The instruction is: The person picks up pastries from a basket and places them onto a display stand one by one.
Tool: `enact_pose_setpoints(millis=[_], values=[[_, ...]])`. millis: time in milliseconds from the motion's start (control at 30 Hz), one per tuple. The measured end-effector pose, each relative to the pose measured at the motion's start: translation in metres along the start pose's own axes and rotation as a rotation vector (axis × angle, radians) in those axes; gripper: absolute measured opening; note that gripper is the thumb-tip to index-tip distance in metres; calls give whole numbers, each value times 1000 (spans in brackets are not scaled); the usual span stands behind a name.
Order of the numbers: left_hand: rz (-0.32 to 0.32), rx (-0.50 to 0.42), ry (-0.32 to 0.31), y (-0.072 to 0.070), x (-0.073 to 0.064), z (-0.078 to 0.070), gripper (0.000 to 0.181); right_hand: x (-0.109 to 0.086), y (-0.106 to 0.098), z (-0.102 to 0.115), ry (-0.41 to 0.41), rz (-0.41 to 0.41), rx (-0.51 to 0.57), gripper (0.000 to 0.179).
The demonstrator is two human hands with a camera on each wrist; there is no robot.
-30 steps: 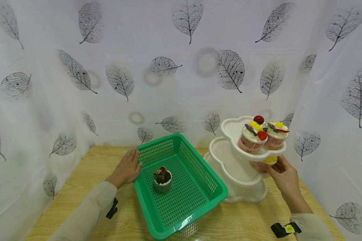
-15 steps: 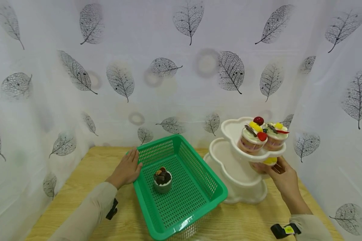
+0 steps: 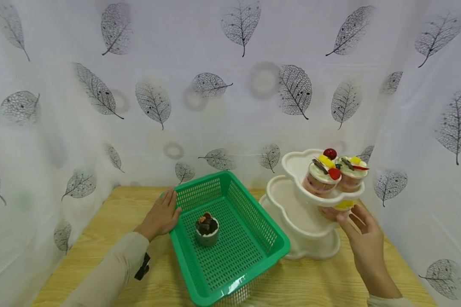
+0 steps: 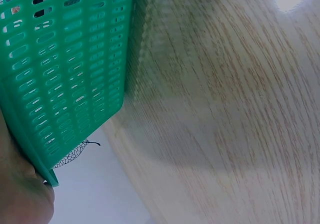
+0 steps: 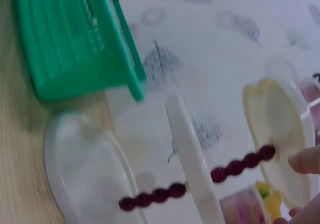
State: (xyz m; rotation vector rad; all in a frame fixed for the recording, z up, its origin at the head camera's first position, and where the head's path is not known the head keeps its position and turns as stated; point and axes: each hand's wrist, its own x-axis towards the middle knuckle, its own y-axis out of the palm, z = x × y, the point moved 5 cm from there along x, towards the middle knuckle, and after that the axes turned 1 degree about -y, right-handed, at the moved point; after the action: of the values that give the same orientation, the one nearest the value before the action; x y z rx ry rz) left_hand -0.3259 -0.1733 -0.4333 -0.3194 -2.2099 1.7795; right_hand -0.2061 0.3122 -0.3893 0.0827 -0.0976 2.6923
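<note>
My left hand (image 3: pixel 159 216) rests with straight fingers on the far left corner of a green plastic basket (image 3: pixel 230 277). Inside the basket stands a cup dessert (image 3: pixel 207 232) with a dark chocolate topping. To the right is a white three-tier cake stand (image 3: pixel 292 204) with scalloped plates. On its middle tier sits a fruit-topped dessert cup (image 5: pixel 245 204), partly hidden by the top tier in the head view. Beside that cup my right hand (image 3: pixel 370 245) has its thumb and fingers spread apart. In the right wrist view, the thumb (image 5: pixel 306 160) shows clear of the cup.
Two fruit-topped dessert cups (image 3: pixel 318 181) stand on the top tier. A dark red beaded post (image 5: pixel 235 168) joins the tiers. The wooden table (image 3: pixel 111 221) is backed by a white leaf-print curtain (image 3: pixel 238 128).
My right hand has drawn back slightly to the right and spread its fingers, away from the cup on the middle tier. The left hand and basket have stayed still.
</note>
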Motion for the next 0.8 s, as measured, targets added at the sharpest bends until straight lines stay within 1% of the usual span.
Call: enact_pose_setpoints(millis=[100, 167, 233, 333, 433, 567, 700, 800], values=[[0, -7, -2, 0, 0, 0, 59, -14, 13, 4, -40, 58, 79, 66], [7, -9, -6, 0, 1, 1, 59, -24, 26, 7, -78, 113, 116, 57], [13, -14, -7, 1, 1, 2, 59, -33, 41, 13, -124, 179, 131, 47], [18, -15, -9, 1, 0, 3, 59, -45, 67, 25, -170, 296, 98, 44], [12, -16, -8, 0, 0, 4, 59, -52, 95, 39, -190, 405, 53, 51], [13, -14, -7, 1, 0, 3, 59, -56, 131, 55, -249, 515, 25, 55], [16, -10, -4, 3, 1, 2, 60, -60, 163, 69, -357, 599, -6, 57], [13, -6, -3, 3, 1, 2, 60, -64, 185, 81, -457, 621, -91, 60]])
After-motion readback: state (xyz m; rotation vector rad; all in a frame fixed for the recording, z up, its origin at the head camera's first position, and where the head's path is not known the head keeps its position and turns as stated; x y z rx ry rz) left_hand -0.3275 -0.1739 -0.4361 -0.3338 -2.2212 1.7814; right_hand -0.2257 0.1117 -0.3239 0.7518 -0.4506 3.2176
